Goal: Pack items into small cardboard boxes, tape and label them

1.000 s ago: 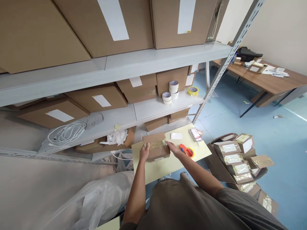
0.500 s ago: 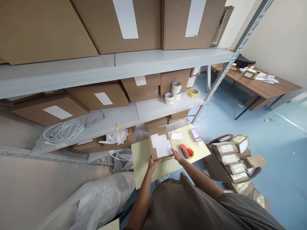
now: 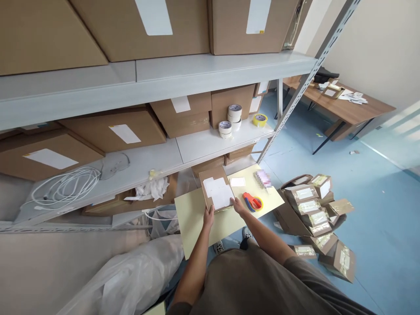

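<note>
A small cardboard box [image 3: 205, 176] with white paper labels on its top is over the pale yellow table [image 3: 190, 223]. My left hand [image 3: 208, 216] grips its near left corner, thumb on top and fingers hidden below. At the near right corner my right hand [image 3: 237, 205] holds the same box, its thumb on the top edge. Right of that hand lies a red and blue tape dispenser [image 3: 252, 202] with a yellow-rimmed roll. A white label sheet [image 3: 237, 182] and a blurred-out pink item [image 3: 263, 178] lie farther back on the tabletop.
Grey shelving [image 3: 203, 146] in front holds large cartons, white tape rolls [image 3: 225, 127], a yellow tape roll [image 3: 260, 120] and coiled white cable [image 3: 67, 186]. Several taped small boxes [image 3: 308, 205] lie on the floor at right. Plastic wrapping [image 3: 141, 271] bulks at left.
My view has shifted, bringing my shoes and more floor boxes into sight. My left hand has moved slightly along the box's near edge; both hands still hold it.
</note>
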Demonstrator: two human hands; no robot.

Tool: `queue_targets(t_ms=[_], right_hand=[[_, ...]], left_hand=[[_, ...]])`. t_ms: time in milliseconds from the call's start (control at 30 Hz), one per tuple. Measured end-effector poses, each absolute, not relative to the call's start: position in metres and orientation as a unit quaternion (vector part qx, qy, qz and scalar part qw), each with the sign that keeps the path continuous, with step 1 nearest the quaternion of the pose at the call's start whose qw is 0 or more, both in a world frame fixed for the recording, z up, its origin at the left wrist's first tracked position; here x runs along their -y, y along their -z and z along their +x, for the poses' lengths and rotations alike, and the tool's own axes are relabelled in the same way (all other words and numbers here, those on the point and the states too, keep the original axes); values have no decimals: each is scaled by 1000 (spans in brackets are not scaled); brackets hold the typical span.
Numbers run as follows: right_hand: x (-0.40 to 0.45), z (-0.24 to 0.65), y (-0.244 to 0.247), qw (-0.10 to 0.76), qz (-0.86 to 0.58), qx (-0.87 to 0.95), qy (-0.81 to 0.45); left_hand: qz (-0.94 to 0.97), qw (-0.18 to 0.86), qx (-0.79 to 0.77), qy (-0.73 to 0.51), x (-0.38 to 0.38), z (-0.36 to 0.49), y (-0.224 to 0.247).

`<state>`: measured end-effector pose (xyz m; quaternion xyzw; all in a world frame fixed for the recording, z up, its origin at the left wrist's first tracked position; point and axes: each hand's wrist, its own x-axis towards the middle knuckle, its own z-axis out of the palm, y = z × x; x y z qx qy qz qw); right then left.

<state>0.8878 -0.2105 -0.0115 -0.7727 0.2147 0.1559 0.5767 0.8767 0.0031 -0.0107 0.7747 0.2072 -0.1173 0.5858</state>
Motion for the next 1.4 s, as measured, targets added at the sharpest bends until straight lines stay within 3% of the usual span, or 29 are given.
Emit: queue_targets(t_ms=[167, 267, 367, 533, 667, 800, 967, 1167, 1400], right_hand=[[228, 895, 9, 572, -778, -197, -169], [254, 907, 7, 562, -791, -191, -150], [289, 932, 8, 522, -819, -194, -138], [340, 986, 31, 404, -878, -157, -205], [364, 1013, 60, 336, -896, -101, -274], [379, 1021, 85, 324, -898, -64, -290], [393, 1020, 100, 338, -896, -32, -286], [397, 1020, 103, 306, -906, -15, -291], [394, 1015, 106, 319, -907, -5, -276]], left_hand=[[826, 493, -261, 85, 3, 874, 3], [866, 424, -259, -51, 12, 877, -13], [878, 420, -174, -147, 49, 898, -33], [877, 479, -40, 34, 171, 975, -34], [902, 377, -130, 162, 239, 1032, 3], [913, 289, -250, 144, 251, 1051, 50], [910, 305, -251, 127, 256, 1043, 83], [897, 352, -239, 120, 261, 1045, 94], [917, 322, -186, 147, 243, 1056, 89]])
